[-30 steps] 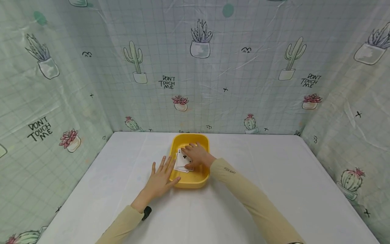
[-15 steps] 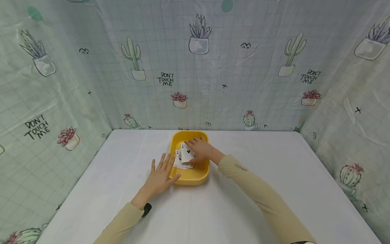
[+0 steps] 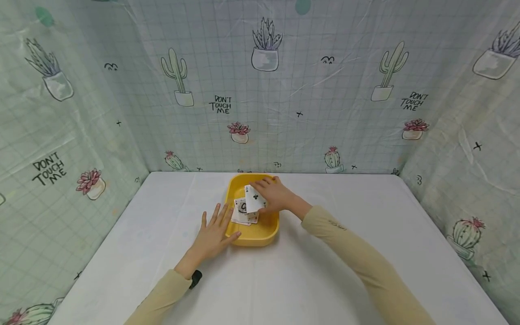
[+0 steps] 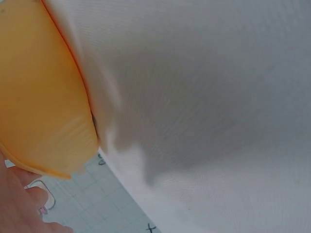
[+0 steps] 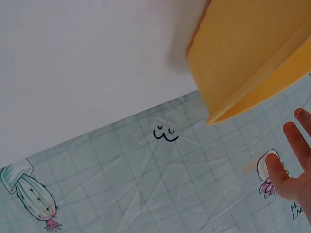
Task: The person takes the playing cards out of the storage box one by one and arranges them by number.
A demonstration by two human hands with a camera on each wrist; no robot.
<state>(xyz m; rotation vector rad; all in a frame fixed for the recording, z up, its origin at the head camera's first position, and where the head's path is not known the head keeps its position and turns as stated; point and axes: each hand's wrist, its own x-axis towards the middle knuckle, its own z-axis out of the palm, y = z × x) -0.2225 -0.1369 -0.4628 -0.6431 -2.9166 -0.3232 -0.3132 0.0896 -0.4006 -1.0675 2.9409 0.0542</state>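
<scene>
A yellow plastic tray stands on the white table, with a few white playing cards lying loosely stacked inside. My right hand is over the tray's right side and pinches one playing card with black club marks, raised and tilted above the others. My left hand rests against the tray's left rim, fingers straight and spread. In the left wrist view, the tray's outer wall is close to the fingers. The right wrist view catches part of the right hand; only a thin card edge shows there.
The white tabletop extends around the tray on both sides and in front. A cloth backdrop printed with cacti and succulents hangs behind and along both sides. A dark band is on the left wrist.
The right hand has lifted the club card off the stack and drawn it up and to the right, uncovering the card beneath. The left hand stays at the rim.
</scene>
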